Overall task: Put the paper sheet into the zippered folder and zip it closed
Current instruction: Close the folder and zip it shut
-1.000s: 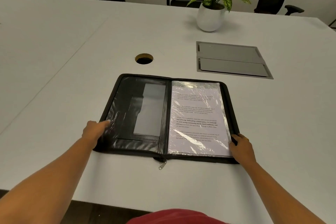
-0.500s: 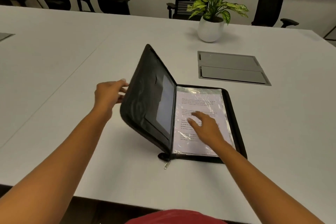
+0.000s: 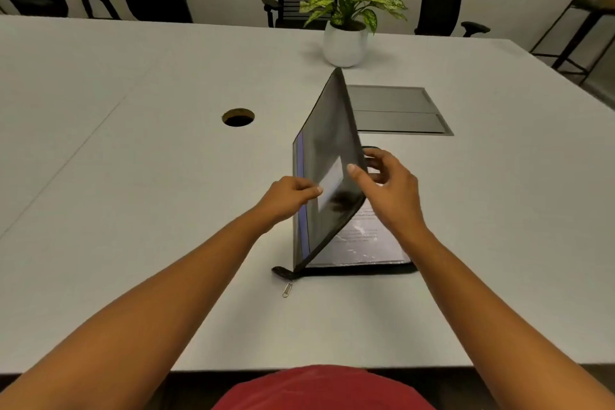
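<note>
From the head camera, the black folder (image 3: 327,156) sits near the front edge of the white table (image 3: 133,176). Its cover stands up, half shut, over the paper sheet (image 3: 361,236) lying flat inside under shiny plastic. The left hand (image 3: 286,195) pinches the cover's outer face. The right hand (image 3: 387,185) grips the cover's edge. A silver zipper pull (image 3: 287,289) lies on the table by the folder's near corner.

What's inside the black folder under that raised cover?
Under the raised cover of the folder, a printed paper sheet lies in a shiny plastic sleeve. The cover and right hand hide its upper part.
</note>
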`<state>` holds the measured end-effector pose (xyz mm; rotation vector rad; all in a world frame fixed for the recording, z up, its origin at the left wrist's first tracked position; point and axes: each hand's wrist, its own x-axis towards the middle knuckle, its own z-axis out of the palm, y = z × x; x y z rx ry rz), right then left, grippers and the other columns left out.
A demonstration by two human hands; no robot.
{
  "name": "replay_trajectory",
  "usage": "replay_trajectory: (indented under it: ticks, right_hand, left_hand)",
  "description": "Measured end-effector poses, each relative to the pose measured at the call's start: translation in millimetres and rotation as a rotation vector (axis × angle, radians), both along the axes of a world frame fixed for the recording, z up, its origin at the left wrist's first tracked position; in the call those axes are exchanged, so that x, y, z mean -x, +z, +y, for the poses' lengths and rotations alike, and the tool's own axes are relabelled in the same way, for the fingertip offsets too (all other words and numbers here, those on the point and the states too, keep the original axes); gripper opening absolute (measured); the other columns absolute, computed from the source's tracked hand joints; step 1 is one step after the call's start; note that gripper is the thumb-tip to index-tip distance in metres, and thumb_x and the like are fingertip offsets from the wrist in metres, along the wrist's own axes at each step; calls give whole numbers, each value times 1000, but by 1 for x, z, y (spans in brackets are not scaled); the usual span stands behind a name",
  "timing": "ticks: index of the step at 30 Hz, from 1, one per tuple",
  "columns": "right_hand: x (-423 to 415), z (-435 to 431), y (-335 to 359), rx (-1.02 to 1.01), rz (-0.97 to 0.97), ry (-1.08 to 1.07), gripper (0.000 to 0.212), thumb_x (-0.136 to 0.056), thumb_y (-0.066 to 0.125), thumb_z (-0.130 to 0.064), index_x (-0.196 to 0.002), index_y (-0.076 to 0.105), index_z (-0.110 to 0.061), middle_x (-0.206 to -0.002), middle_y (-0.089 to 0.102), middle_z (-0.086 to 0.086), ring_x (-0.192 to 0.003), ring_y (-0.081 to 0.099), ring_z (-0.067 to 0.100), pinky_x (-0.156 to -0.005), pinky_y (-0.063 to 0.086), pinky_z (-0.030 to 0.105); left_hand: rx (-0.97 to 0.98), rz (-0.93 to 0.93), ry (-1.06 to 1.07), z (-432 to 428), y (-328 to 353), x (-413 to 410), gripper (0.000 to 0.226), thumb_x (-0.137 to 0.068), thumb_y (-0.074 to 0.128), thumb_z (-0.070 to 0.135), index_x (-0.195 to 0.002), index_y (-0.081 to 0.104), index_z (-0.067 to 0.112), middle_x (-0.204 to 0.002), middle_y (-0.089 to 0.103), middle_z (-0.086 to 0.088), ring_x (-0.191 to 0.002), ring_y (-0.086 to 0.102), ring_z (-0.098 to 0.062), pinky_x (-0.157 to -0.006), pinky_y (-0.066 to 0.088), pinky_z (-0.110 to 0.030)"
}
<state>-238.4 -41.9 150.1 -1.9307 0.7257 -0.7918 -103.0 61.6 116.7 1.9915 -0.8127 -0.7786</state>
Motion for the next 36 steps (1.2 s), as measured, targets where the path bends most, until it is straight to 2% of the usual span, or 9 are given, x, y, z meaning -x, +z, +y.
replay_trajectory:
  ticks: [2, 5, 10, 17, 23, 25, 29, 33, 36]
  right_hand:
    - [12, -14, -11, -6, 15, -126, 37, -84, 62, -33, -116, 55, -18, -103, 58, -7, -86, 54, 5, -63, 46, 3]
    - [29, -37, -32, -47, 85, -318, 33, -86, 60, -32, -114, 56, -17, -113, 62, 2, -92, 54, 11, -80, 49, 25]
    - [53, -66, -77, -157, 273, -418, 36, -87, 57, -29, -118, 53, -12, -120, 60, 12, -104, 57, 27, -85, 47, 34]
    - [69, -76, -132, -220, 610, -169, 59, -82, 64, -29, -133, 40, -10, -134, 50, 15, -121, 48, 33, -102, 41, 45]
    - [68, -61, -158, 132, 979, -3, 83, -74, 59, -62, -141, 25, -26, -155, 8, 8, -142, 7, 32, -109, 19, 61]
    - [67, -55, -164, 140, 1041, 66, 95, -68, 56, -71, -143, 15, -30, -156, -1, 8, -143, 0, 34, -107, 14, 65]
    - [64, -54, -167, 174, 1133, 127, 103, -65, 48, -79, -144, 5, -32, -156, -4, 11, -142, -2, 37, -107, 11, 67]
    - [63, -59, -167, 222, 1192, 163, 99, -68, 44, -79, -145, 3, -31, -156, -4, 13, -142, 0, 38, -108, 12, 65]
    - [62, -60, -167, 240, 1216, 177, 98, -70, 42, -78, -145, 1, -31, -156, -4, 13, -142, 0, 39, -108, 11, 65]
  left_hand:
    - [-116, -47, -46, -1, -21, -2, 41, -91, 53, 35, -123, 57, 11, -130, 57, -11, -119, 52, -24, -94, 40, -32]
    - [-253, -105, -112, 3, -46, -5, 42, -91, 53, 34, -125, 55, 9, -132, 55, -11, -122, 50, -25, -96, 39, -30]
    - [-441, -170, -180, 15, -78, -6, 47, -87, 59, 34, -127, 51, 11, -131, 54, -11, -119, 50, -24, -93, 39, -28]
    - [-570, -206, -245, 31, -102, -4, 61, -76, 71, 39, -129, 48, 19, -120, 59, -3, -107, 55, -19, -86, 42, -28]
    - [-561, -247, -254, 36, -102, -1, 56, -65, 79, 45, -111, 64, 18, -100, 68, 2, -92, 61, -14, -72, 41, -23]
    - [-588, -293, -285, 36, -102, 1, 55, -64, 78, 47, -110, 66, 19, -100, 69, 4, -93, 62, -14, -71, 40, -23]
    - [-640, -375, -369, 37, -100, 5, 55, -65, 76, 51, -110, 65, 22, -103, 68, 6, -95, 60, -14, -69, 38, -24]
    - [-634, -411, -361, 40, -103, 5, 30, -74, 73, 35, -102, 70, 25, -104, 70, 5, -97, 61, -17, -69, 38, -24]
    - [-630, -414, -333, 42, -105, 5, 24, -76, 71, 32, -98, 72, 22, -100, 71, 0, -92, 62, -19, -63, 36, -23]
